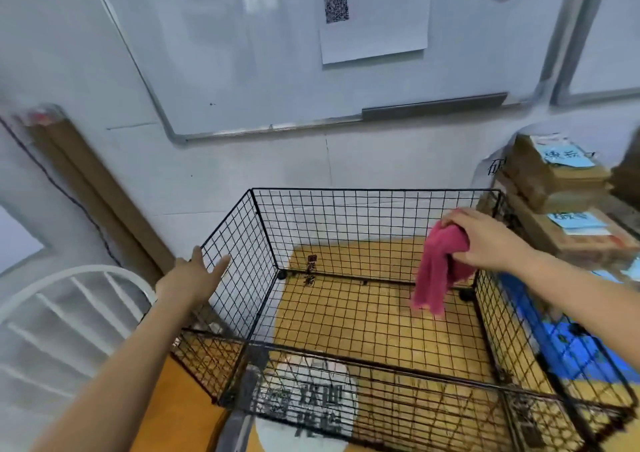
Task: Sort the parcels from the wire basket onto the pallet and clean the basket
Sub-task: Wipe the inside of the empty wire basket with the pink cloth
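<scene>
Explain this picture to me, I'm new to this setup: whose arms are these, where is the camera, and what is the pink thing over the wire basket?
There is no machine here. These are a person's two bare arms, filmed by one wide-angle camera worn on their head, looking forward and down. The right hand grips a pink cloth, which hangs inside the black wire basket near its far right corner. The left hand, fingers straight, is at the top edge of the basket's left wall; I cannot tell whether it touches. No parcels show inside the basket. Cardboard parcels are stacked to the right, beyond it. A whiteboard hangs on the wall behind.
</scene>
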